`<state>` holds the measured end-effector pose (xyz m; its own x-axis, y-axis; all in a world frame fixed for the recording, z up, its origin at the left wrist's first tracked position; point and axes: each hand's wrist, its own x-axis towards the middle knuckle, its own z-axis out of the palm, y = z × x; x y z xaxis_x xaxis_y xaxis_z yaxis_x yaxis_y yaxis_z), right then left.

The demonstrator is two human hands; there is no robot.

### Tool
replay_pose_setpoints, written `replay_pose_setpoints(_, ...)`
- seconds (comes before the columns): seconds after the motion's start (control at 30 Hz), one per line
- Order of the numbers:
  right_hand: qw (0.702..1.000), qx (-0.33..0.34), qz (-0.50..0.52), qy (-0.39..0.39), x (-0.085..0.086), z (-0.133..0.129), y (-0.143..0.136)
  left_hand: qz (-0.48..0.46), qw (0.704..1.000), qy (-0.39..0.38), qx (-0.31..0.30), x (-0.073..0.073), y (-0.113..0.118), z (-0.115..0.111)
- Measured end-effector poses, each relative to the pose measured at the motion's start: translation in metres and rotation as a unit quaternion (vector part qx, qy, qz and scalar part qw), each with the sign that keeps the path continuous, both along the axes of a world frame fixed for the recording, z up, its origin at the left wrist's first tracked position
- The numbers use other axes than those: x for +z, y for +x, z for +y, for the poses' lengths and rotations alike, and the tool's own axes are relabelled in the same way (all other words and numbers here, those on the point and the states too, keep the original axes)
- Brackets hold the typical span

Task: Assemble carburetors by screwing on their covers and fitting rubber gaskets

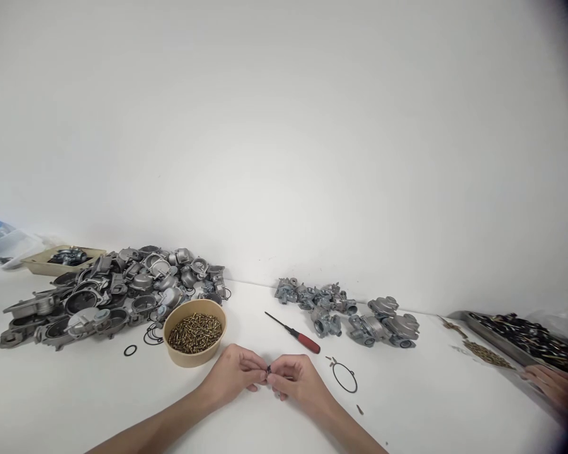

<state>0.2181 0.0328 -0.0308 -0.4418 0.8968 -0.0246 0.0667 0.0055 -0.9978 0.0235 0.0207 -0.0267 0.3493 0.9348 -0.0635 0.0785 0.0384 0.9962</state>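
Note:
My left hand point(231, 373) and my right hand point(296, 380) meet at the front middle of the table, fingertips pinched together around a small dark piece point(268, 370). Its kind is too small to make out, and the fingers cover most of it. Just left of my left hand stands a round tan tub point(194, 359) filled with brass-coloured screws point(195, 333). Beyond my right hand lies a screwdriver point(307, 342) with a red handle and dark shaft. A black rubber gasket ring point(344, 377) rests to the right, with tiny metal bits point(331, 361) beside it.
Grey metal carburetor bowls point(85, 296) are heaped at left, before a tan tray point(42, 265). Black O-rings point(130, 350) lie near the tub. Carburetor bodies point(326, 321) stand along the wall. At right, another person's hand point(551, 384) is by a metal tray point(492, 340) of dark parts.

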Motion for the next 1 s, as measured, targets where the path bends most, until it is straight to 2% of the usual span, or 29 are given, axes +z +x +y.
replay_pose_setpoints(0.17,0.999,-0.013,-0.013,0.033,0.007,-0.001,0.001,-0.001,0.999,0.003,-0.037,0.013,-0.004,-0.003)
replay_pose_setpoints(0.3,0.998,0.007,-0.015,0.059,0.005,0.001,0.004,-0.015,0.998,0.019,-0.059,0.017,-0.005,-0.004)
replay_pose_setpoints(0.43,0.997,0.026,-0.017,0.075,0.002,0.001,0.005,-0.019,0.999,0.018,-0.039,0.011,-0.002,-0.002)
replay_pose_setpoints(0.6,0.98,0.043,-0.09,0.172,0.01,-0.009,0.001,-0.008,1.0,0.011,0.017,0.0,-0.001,0.002)
replay_pose_setpoints(0.67,0.975,0.042,-0.111,0.189,0.012,-0.012,0.001,-0.005,1.0,0.003,0.028,-0.002,-0.002,0.003)
replay_pose_setpoints(0.87,0.986,-0.006,-0.082,0.146,0.001,-0.006,0.0,-0.011,1.0,0.002,-0.019,0.002,-0.003,0.002)
replay_pose_setpoints(1.0,0.993,-0.029,-0.056,0.1,0.001,-0.005,-0.002,-0.007,1.0,0.012,-0.027,0.001,-0.003,0.002)
